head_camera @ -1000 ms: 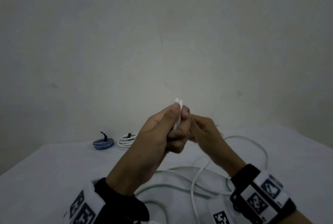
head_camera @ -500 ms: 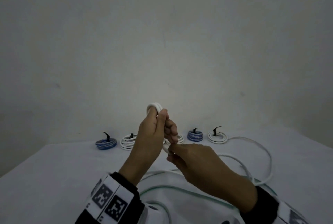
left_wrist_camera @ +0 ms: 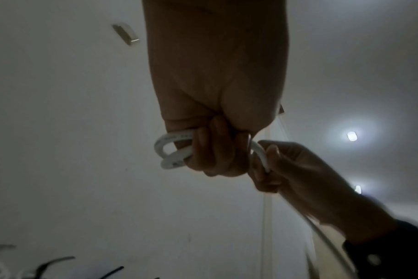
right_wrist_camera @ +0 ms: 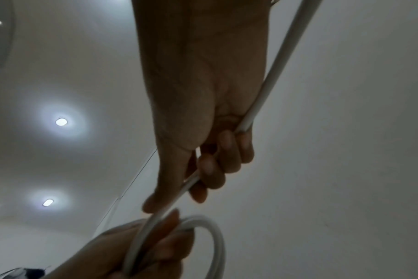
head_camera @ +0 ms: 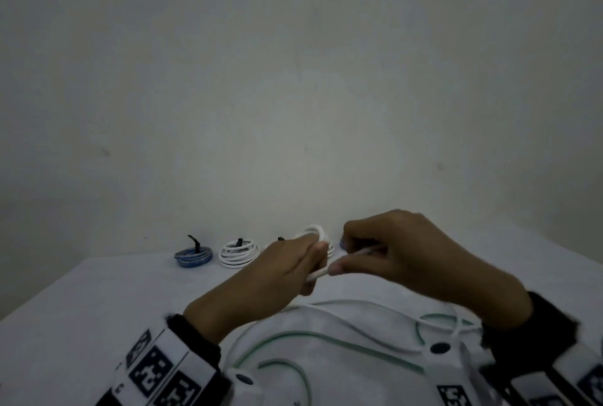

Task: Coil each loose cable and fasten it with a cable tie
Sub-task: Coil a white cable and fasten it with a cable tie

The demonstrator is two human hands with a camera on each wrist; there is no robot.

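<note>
Fingers of the left hand [head_camera: 280, 270] are curled tight round a small coil of white cable [left_wrist_camera: 173, 149], whose loops stick out past the knuckles on the far side, as the left wrist view shows. Just beside those knuckles, the right hand [head_camera: 401, 257] pinches the same cable between thumb and curled fingers [right_wrist_camera: 223, 156]; the strand runs through that fist and out along the wrist. Between the two hands only a short stretch of cable shows, and their fingertips nearly touch.

Below the wrists, the loose length of the cable sprawls in wide curves over the white table [head_camera: 65, 324], together with a pale green cable [head_camera: 326, 338].

Beyond the fingertips, against the wall, finished coils sit in a row: a blue coil [head_camera: 193, 255] and a white coil [head_camera: 238, 252], each with a black cable tie [head_camera: 194, 241] sticking up. More coils behind the hands are mostly hidden.
</note>
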